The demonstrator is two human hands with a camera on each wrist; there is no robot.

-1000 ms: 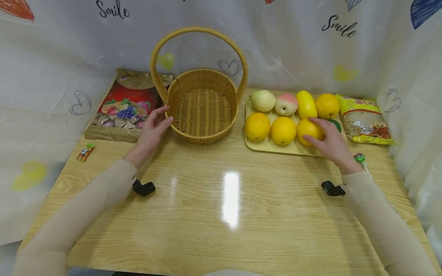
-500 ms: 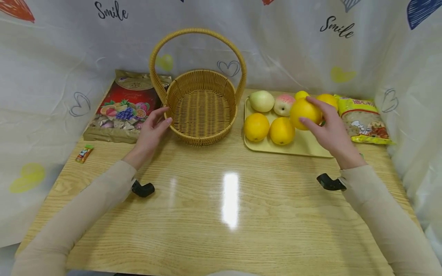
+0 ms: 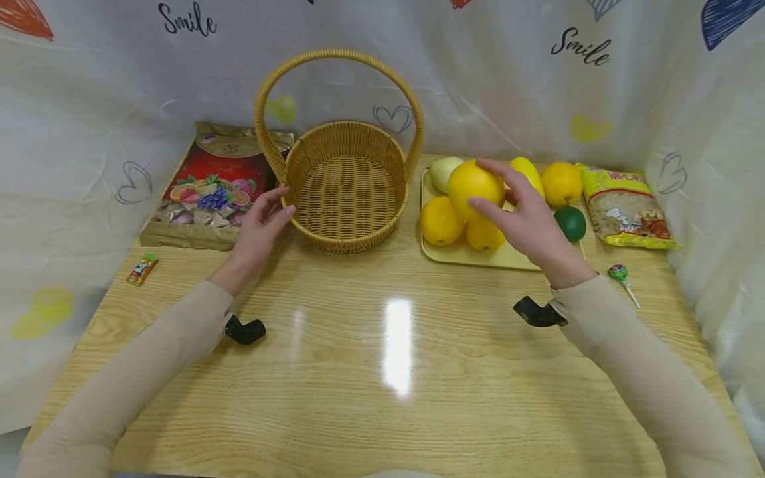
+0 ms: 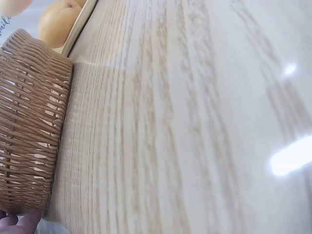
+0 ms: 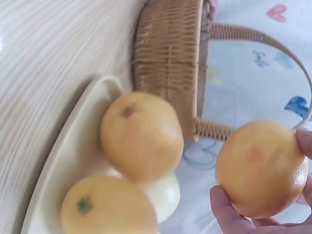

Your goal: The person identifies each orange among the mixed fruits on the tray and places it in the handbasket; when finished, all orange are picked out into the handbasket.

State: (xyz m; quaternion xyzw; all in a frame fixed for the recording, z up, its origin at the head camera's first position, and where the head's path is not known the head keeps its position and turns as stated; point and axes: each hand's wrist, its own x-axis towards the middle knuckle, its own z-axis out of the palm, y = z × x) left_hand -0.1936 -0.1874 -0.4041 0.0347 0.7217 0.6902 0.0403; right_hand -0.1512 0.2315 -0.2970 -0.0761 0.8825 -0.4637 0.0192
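My right hand (image 3: 528, 222) grips an orange (image 3: 474, 191) between thumb and fingers, held above the front left part of a pale yellow tray (image 3: 448, 254). In the right wrist view the held orange (image 5: 261, 168) appears close up beside two other oranges. On the tray are two more oranges (image 3: 441, 221), a pale green fruit (image 3: 443, 172), a long yellow fruit (image 3: 526, 172), an orange at the back right (image 3: 562, 184) and a dark green fruit (image 3: 570, 224). My left hand (image 3: 257, 229) holds the left rim of a wicker basket (image 3: 346, 242), whose inside shows no contents.
Left of the basket lies a red and gold candy bag (image 3: 218, 176), with a small wrapped candy (image 3: 143, 269) in front. A yellow snack bag (image 3: 624, 209) lies right of the tray, near a lollipop (image 3: 619, 273). The basket's tall handle (image 3: 340, 54) arches over its opening.
My right hand has lifted the orange off the tray's front row and carried it left over the other fruit. The left hand has stayed at the basket's rim.
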